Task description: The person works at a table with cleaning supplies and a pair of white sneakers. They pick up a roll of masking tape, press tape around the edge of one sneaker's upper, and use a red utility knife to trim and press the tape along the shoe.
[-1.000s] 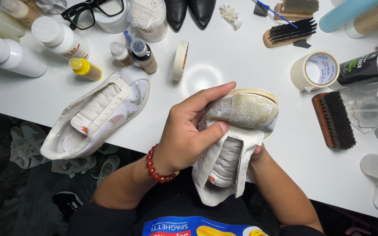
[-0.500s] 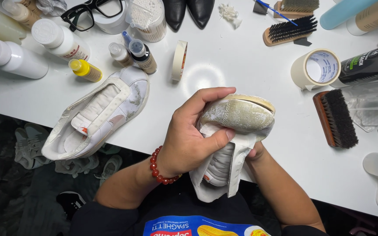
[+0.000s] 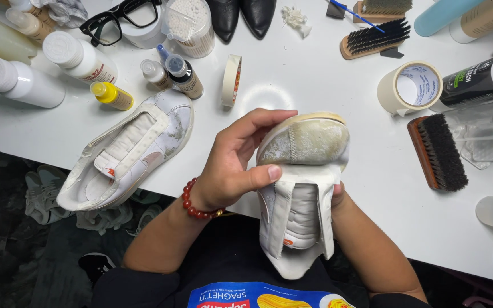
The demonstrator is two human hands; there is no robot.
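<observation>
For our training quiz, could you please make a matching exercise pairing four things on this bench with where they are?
Things:
1. held sneaker
2. second sneaker
3. glasses
4. dark brush

Places:
A. top left, among the bottles
B. flat on the table's near edge, left of the hands
C. right of the hands, bristles facing right
D. gripped between left hand and right hand

Pairs: 1-D, 2-B, 3-A, 4-C

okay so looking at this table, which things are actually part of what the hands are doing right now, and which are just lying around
In hand:
- dirty white sneaker, toe up, gripped by the left hand
- right hand, mostly hidden behind it

Lying about:
- second white sneaker on the table edge
- brown brush
- tape rolls
- black glasses
- yellow bottle
</observation>
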